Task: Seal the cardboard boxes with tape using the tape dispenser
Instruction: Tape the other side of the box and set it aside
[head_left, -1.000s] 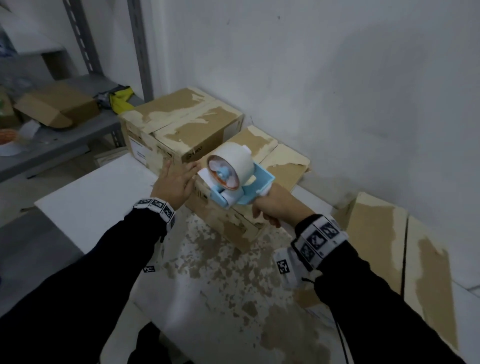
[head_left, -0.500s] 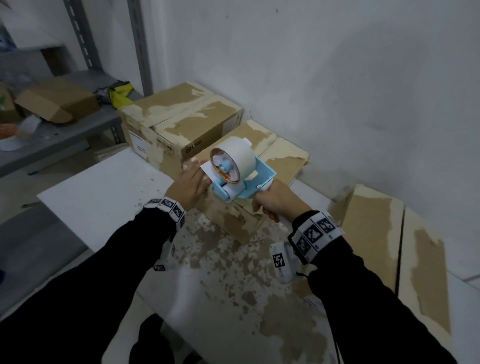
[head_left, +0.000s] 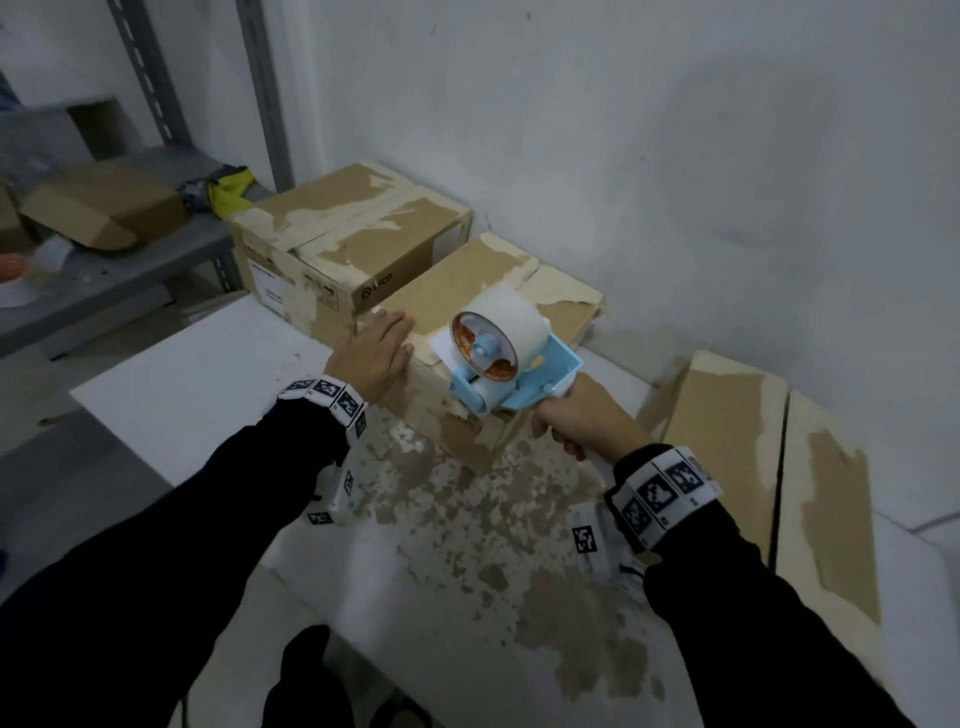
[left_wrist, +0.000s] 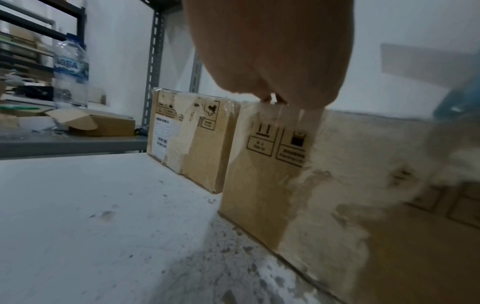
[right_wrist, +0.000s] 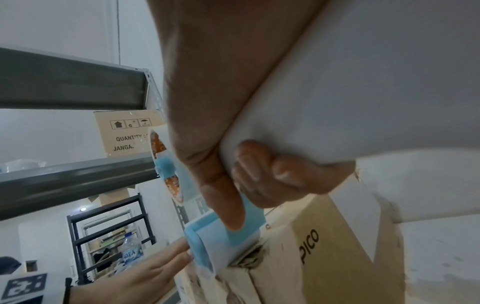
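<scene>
A worn cardboard box (head_left: 457, 280) stands on the white table (head_left: 171, 395). My left hand (head_left: 382, 343) lies flat on its near left top corner, fingers straight; the left wrist view shows the palm (left_wrist: 270, 51) over the box (left_wrist: 265, 168). My right hand (head_left: 569, 423) grips the white handle of a blue tape dispenser (head_left: 519, 384) carrying a white tape roll (head_left: 511, 322). Its roller rests at the box's near top edge. In the right wrist view my fingers (right_wrist: 272, 174) curl round the handle, and the dispenser's front (right_wrist: 223, 234) touches the box (right_wrist: 324, 246).
A second, taped box (head_left: 343, 244) stands behind and left, against the wall. Flattened cardboard (head_left: 737, 447) lies on the table to the right. A grey metal shelf (head_left: 104, 270) at the left holds a small open box (head_left: 104, 208). A water bottle (left_wrist: 70, 70) stands there.
My left hand has slid from the box's left side up onto its top corner. The dispenser has come down to the box's near edge.
</scene>
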